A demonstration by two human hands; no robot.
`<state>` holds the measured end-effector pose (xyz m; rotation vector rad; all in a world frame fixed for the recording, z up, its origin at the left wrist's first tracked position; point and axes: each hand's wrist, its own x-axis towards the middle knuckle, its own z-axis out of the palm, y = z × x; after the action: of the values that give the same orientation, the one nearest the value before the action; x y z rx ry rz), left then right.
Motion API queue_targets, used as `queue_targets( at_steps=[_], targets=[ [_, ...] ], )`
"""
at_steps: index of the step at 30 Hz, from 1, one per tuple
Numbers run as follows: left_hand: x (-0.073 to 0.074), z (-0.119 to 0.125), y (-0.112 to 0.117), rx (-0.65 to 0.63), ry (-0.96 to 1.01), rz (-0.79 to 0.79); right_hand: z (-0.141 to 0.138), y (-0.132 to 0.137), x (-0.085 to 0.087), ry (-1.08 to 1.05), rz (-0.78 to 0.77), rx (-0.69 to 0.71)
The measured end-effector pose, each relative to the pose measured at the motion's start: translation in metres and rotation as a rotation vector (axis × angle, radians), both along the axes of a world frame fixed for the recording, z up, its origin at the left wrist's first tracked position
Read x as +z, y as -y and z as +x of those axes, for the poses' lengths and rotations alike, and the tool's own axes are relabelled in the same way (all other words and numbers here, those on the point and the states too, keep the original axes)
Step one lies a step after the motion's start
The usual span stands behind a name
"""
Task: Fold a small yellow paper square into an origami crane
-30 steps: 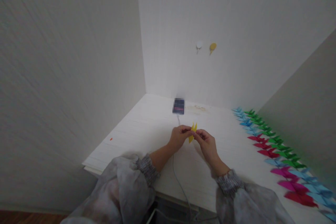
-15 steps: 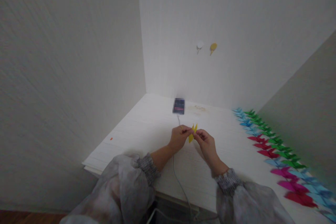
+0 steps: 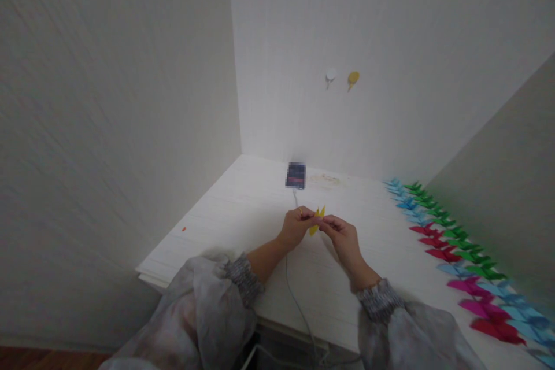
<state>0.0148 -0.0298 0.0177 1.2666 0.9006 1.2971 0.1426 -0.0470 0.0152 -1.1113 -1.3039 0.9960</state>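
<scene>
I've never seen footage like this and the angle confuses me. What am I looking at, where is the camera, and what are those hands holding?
The camera sits on a person's head and looks forward and down, so the two arms coming in from the bottom are that person's own. There is no machine here. The left hand and the right hand pinch a small yellow folded paper piece between their fingertips, above a white table set in a room corner. On the table lie a phone with a cable running toward the person, and along the right edge rows of folded paper shapes in blue, green, red and magenta. Two small hooks are on the wall.
</scene>
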Motion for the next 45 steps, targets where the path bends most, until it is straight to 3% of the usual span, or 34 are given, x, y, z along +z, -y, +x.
queue_targets(
  at_steps=[12, 24, 30, 34, 37, 45],
  targets=[
    [-0.001, -0.002, 0.003, -0.059, -0.163, 0.084, 0.011, -0.001, 0.012, 0.097, 0.099, 0.002],
    [-0.002, 0.0, 0.002, -0.183, -0.038, -0.063, 0.009, 0.0, 0.008, 0.079, 0.099, -0.007],
    [-0.008, -0.005, 0.0, -0.203, -0.221, -0.02, 0.018, 0.0, 0.021, 0.189, 0.182, 0.181],
    [-0.008, -0.008, -0.001, -0.195, -0.465, 0.14, 0.027, 0.002, 0.033, 0.499, 0.349, 0.307],
    [-0.008, -0.01, -0.003, -0.21, -0.549, 0.216, 0.032, 0.003, 0.034, 0.641, 0.343, 0.384],
    [-0.008, -0.012, -0.004, -0.221, -0.611, 0.282, 0.037, -0.002, 0.022, 0.72, 0.306, 0.205]
  ],
)
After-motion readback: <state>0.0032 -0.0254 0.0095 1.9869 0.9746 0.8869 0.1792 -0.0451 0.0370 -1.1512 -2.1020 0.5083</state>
